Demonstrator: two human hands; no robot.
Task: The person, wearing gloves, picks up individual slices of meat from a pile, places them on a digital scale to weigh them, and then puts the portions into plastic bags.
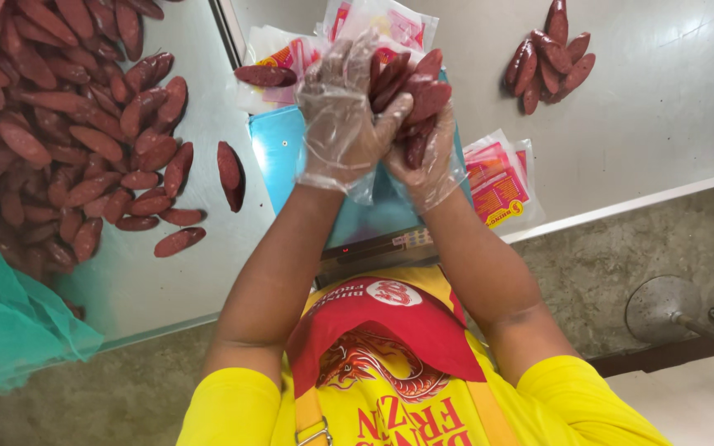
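Currently left hand point(345, 116) and right hand point(430, 161) clamp one sausage bundle point(413, 89) over the tray point(278, 157), bags point(390, 21) at 12 o'clock. Looks like portioning; any release needs the bundle kept tight.

Gloved hands point(378, 124) hide the scale's point(291, 157) tray.

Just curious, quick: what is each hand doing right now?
Left hand: gloved, closed around the bunch of sausages.
Right hand: gloved, closed on the same bunch from the other side.
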